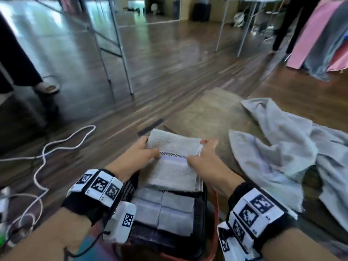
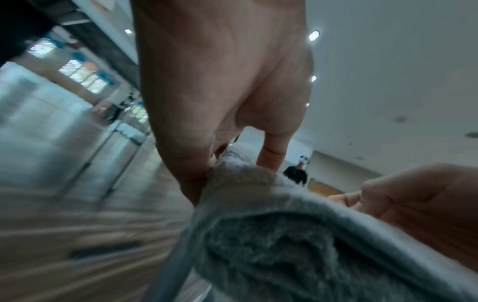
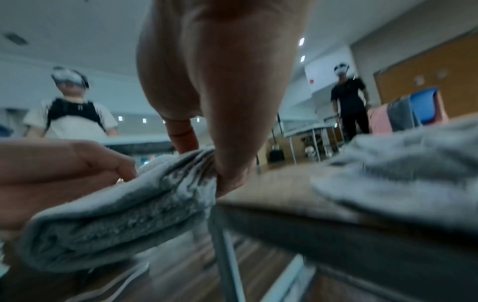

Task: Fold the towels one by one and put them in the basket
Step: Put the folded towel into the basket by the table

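Large hall used as recording space: folding tables (image 1: 113,44), wood floor (image 1: 169,59), headset-wearing people (image 3: 349,102).

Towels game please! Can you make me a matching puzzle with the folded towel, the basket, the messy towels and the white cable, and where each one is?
Things:
1. folded towel
2. basket
3. messy towels
4. white cable

Places:
A. on the floor, at the left
B. held between the left hand and the right hand
C. heaped at the right
D. below the hands, with folded towels inside

Pairs: 1-B, 2-D, 3-C, 4-A
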Available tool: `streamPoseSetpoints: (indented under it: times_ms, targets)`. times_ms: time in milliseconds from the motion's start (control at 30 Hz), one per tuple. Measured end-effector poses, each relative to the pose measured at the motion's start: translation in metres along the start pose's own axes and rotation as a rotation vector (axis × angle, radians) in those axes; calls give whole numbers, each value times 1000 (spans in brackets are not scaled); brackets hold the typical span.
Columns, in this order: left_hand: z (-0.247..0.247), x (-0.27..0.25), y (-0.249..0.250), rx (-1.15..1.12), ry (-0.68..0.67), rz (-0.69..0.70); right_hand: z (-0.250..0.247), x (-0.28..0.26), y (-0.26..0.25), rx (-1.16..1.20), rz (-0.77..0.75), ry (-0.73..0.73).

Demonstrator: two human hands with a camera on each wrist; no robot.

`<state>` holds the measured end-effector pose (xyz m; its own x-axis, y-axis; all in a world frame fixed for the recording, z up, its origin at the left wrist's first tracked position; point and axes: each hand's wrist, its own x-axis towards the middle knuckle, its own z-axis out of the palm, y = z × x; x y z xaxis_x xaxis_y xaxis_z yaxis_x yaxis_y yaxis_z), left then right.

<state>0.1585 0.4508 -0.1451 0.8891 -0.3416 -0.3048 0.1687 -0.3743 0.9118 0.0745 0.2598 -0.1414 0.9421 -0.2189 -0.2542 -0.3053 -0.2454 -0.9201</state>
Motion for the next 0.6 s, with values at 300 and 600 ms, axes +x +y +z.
streamPoseSetpoints:
  times_ms: [300, 600]
  targets:
    - [27, 45, -154, 196, -58, -234, 62, 37, 128, -136, 377, -167]
    - [27, 77, -223, 285, 31, -425, 120, 74, 181, -145, 600, -195]
